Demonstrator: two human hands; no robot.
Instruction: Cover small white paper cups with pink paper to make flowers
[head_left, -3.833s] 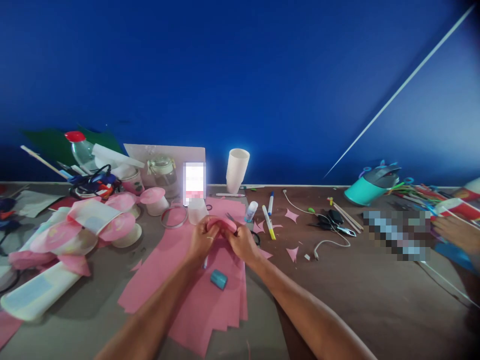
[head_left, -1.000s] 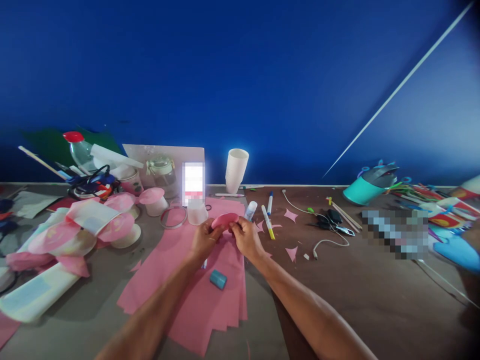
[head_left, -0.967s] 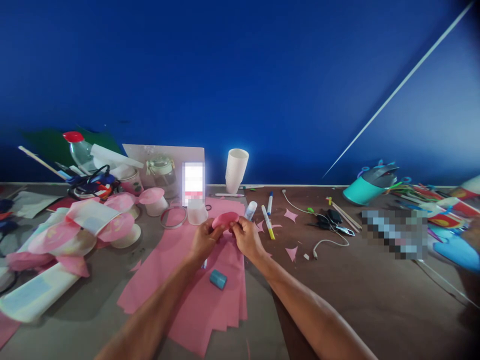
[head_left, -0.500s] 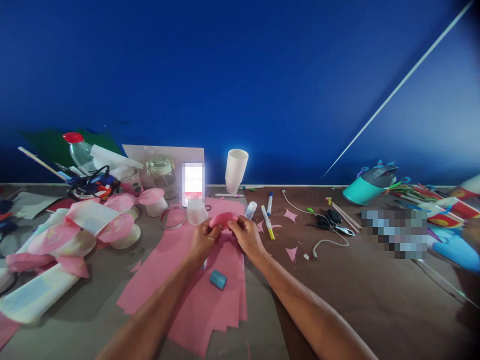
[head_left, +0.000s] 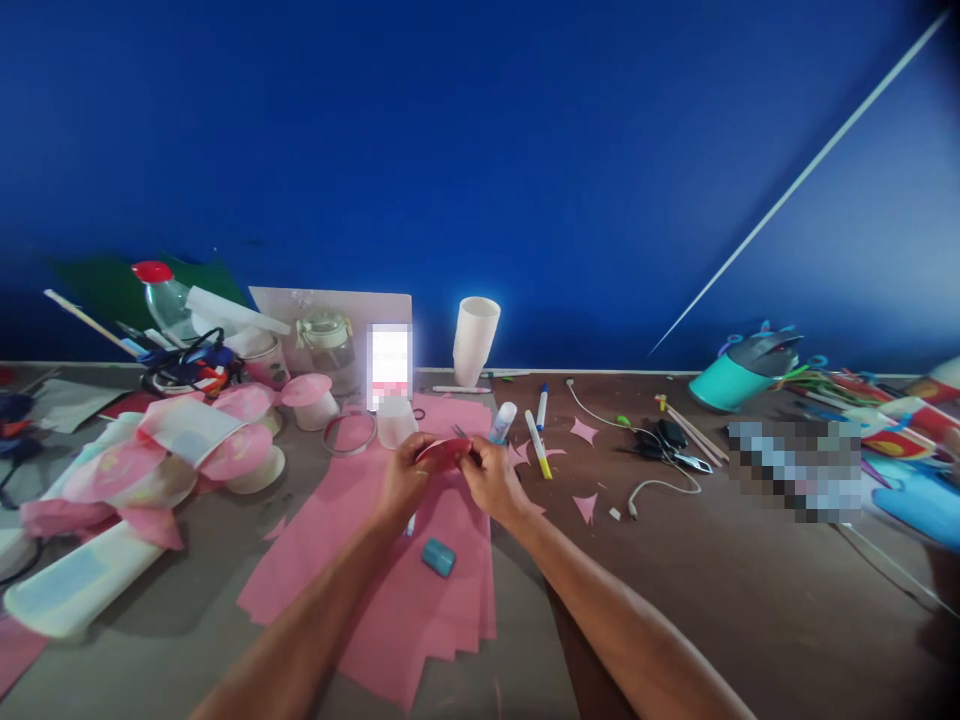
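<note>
Nearest the camera, pink sheets (head_left: 390, 590) lie fanned on the table (head_left: 712, 600), a teal block (head_left: 438, 557) on them. Above the sheets, the left hand (head_left: 403, 478) and right hand (head_left: 491, 478) pinch a pink piece (head_left: 442, 453) between them; scissor tips (head_left: 459, 432) show at the right hand. Beyond stand a glue stick (head_left: 502, 421), markers (head_left: 537, 430), a small cup (head_left: 395, 422) and white cups (head_left: 474, 338).
</note>
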